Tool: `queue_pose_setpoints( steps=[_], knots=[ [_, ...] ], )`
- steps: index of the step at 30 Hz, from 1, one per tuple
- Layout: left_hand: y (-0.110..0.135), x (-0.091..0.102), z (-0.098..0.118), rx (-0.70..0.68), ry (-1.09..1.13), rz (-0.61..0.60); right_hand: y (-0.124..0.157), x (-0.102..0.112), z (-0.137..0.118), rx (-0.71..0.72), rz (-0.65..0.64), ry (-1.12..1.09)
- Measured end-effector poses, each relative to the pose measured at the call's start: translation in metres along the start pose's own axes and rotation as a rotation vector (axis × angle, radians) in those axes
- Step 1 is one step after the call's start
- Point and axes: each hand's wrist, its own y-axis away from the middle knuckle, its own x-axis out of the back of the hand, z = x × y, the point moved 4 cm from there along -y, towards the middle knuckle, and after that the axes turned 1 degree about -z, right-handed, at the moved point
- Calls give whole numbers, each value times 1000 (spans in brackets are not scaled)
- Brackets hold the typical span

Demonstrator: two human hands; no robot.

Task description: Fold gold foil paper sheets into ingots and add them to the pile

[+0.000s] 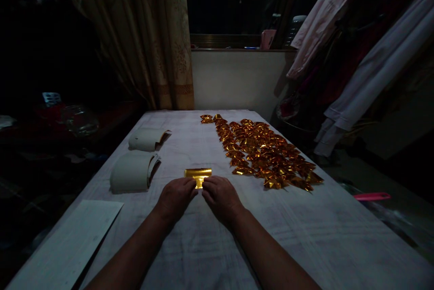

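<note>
A small sheet of gold foil paper [198,172], its far part curled over, lies at the middle of the cloth-covered table. My left hand [177,197] grips its near left edge with fingers bent together. On the near right edge, my right hand [220,195] pinches the same sheet. Both thumbs point inward, and a strip of bright foil shows between the hands. To the right spreads a pile of folded gold foil pieces [251,143], several rows deep.
Two curved stacks of pale paper [132,172] rest on the left, with a flat pale board [73,240] nearer me. The white cloth [210,254] covers the table. Curtains [169,32] hang behind it, and clothes [369,68] hang on the right. A pink cup [267,39] stands on the sill.
</note>
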Motion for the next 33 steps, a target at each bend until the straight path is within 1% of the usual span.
queue_pose_setpoints(
  steps=[4, 10, 14, 16, 23, 27, 33],
  knots=[
    [-1, 1, 0, 24, -11, -5, -4, 1, 2, -20, -7, 12],
    [-4, -3, 0, 3, -54, 21, -9, -3, 4, -10, -11, 43],
    [-4, -4, 0, -2, -46, 61, -10, -5, 7, 13, 31, 27],
    [-3, -3, 0, 0, -47, 72, -9, -6, 9, 3, 52, 21],
    [7, 0, -9, 22, 42, 114, -7, -5, 16, -61, 73, -2],
    [9, 3, -15, 24, 29, 133, -7, -2, 19, -81, 73, 10],
    [9, 4, -19, -12, 21, 184, -8, 2, 21, -101, 63, -7]
  ],
)
